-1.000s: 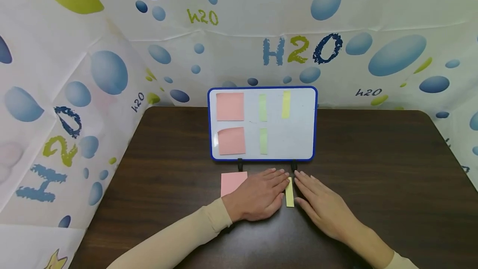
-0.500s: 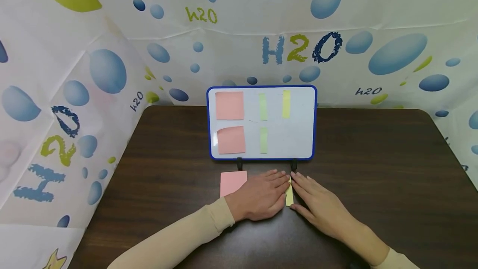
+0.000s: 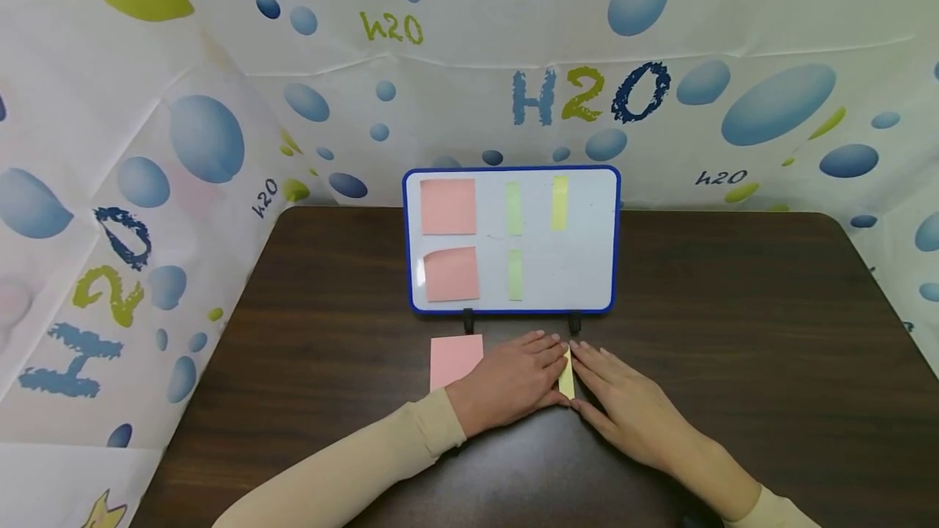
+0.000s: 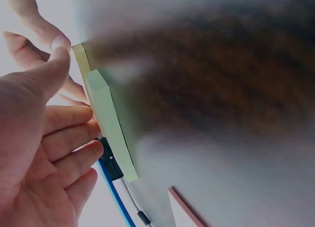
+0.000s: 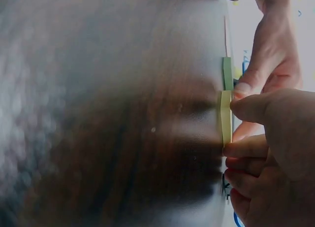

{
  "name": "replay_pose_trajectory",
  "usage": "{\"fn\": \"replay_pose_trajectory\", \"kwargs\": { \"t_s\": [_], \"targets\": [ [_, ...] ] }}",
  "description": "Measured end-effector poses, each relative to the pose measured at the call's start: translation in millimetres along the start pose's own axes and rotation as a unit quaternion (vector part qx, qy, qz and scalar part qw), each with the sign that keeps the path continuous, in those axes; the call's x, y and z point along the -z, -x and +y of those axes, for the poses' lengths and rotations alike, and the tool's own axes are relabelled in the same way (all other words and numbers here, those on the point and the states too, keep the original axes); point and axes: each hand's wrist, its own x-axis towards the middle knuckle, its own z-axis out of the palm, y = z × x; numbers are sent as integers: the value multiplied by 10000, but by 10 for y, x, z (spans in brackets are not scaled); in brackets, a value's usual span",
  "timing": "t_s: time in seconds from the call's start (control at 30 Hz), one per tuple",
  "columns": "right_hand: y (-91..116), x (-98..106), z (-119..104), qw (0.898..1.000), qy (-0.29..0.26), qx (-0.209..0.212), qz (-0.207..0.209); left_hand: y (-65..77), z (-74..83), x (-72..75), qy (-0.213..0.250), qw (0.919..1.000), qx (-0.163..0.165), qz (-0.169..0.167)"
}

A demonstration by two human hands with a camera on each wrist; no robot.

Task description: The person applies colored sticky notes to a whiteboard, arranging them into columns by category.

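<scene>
A narrow yellow sticky-note pad lies on the table between both hands. My left hand holds its left side, with fingers near the far end and the thumb at the near end. From the right, my right hand holds it between index finger and thumb, set apart along its edge. Under the left hand, hidden in the head view, is a narrow green sticky-note pad. A square pink sticky-note pad sits left of that hand, partly covered by it.
Behind the hands stands a blue-framed whiteboard on black feet. Two pink notes, two green notes and one yellow note stick to it. A printed curtain hangs behind the dark wooden table.
The right hand has moved left until its fingers meet the yellow pad. The left thumb has shifted right to the pad's near end. The notes on the whiteboard are unchanged.
</scene>
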Motion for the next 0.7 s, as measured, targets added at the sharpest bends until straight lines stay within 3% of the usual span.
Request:
{"fn": "replay_pose_trajectory", "kwargs": {
  "t_s": [0.23,0.7],
  "targets": [
    [5,-1,-6,10000,-52,-46,-35,-21,18,19,-76,9999,40,-84],
    [16,45,-26,9993,-272,-199,-155,-37,20,24,229,9996,187,45]
  ]
}}
